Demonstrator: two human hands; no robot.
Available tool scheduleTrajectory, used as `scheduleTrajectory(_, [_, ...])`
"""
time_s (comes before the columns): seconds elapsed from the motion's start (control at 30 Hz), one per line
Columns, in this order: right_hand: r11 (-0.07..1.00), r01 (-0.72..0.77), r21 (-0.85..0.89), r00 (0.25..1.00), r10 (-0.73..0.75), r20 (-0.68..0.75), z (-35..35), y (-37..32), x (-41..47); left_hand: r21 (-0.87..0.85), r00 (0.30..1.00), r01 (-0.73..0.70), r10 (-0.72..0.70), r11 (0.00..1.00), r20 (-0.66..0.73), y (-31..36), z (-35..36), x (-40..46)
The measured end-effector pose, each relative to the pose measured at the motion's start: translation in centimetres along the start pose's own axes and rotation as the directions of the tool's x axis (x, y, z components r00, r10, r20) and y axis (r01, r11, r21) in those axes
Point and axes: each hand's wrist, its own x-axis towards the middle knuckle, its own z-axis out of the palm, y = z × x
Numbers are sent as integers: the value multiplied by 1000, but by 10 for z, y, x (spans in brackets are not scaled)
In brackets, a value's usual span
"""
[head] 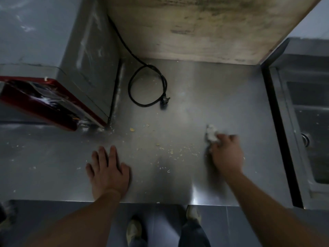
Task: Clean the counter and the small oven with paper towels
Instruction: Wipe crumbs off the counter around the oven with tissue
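Note:
A steel counter (204, 97) fills the middle of the view, strewn with small yellowish crumbs (170, 151) between my hands. My right hand (227, 154) grips a crumpled white paper towel (211, 133) and presses it onto the counter at the right; the hand is motion-blurred. My left hand (108, 171) lies flat on the counter near the front edge, fingers straight and spread. The small oven (71, 68), grey with a red-framed glass door (42, 102), stands at the left, its door facing the front.
A black power cord with its plug (151, 86) loops on the counter behind the crumbs. A stained wooden board (204, 27) leans at the back. A steel sink (306, 122) lies at the right beyond a dark gap. My feet stand below the front edge.

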Motion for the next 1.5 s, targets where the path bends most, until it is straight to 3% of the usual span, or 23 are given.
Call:
scheduleTrajectory(0.13, [986,152,68,976,-160,147,19,-32,-54,6,1000,-11,11,1000,7,0,-2,-1])
scheduleTrajectory(0.2, [978,173,117,970,-190,150,19,-37,-53,-1,1000,-14,14,1000,4,0,-2,-1])
scheduleTrajectory(0.33, [975,109,191,994,-105,-32,-7,-28,3,-5,1000,-18,18,1000,-4,-2,-1,-1])
scheduleTrajectory(0.43, [993,52,109,990,-37,-135,-28,-8,72,2,1000,-21,21,1000,-5,-4,0,0])
scheduleTrajectory(0.6, [990,-134,-43,991,134,-7,-32,15,138,-10,1000,-16,16,1000,-9,-3,2,0])
scheduleTrajectory(0.7, [994,-15,-113,998,21,59,-17,-6,101,-10,1000,-19,19,1000,-18,-2,0,0])
scheduleTrajectory(0.83, [986,163,-26,975,-157,156,7,-41,16,4,1000,-14,14,1000,-11,-1,-1,0])
scheduleTrajectory(0.93, [942,328,66,904,-334,268,17,-57,-35,10,1000,-17,17,1000,-3,-2,-1,0])
scheduleTrajectory(1.0, [930,342,135,899,-365,241,9,-54,-43,14,1000,-22,22,1000,2,-2,-1,-1])
scheduleTrajectory(1.13, [966,157,208,987,-162,6,-35,-12,1,12,1000,-29,29,1000,-11,-3,0,0])
scheduleTrajectory(1.2, [987,57,152,997,-48,-63,-57,25,35,6,999,-28,28,1000,-16,-3,0,0])
scheduleTrajectory(1.37, [965,-256,-52,966,257,7,-71,115,68,22,999,-31,32,999,-29,-5,2,0])
scheduleTrajectory(1.5, [960,-270,-75,963,269,-22,-46,97,25,5,999,-24,24,1000,-25,-3,2,0])
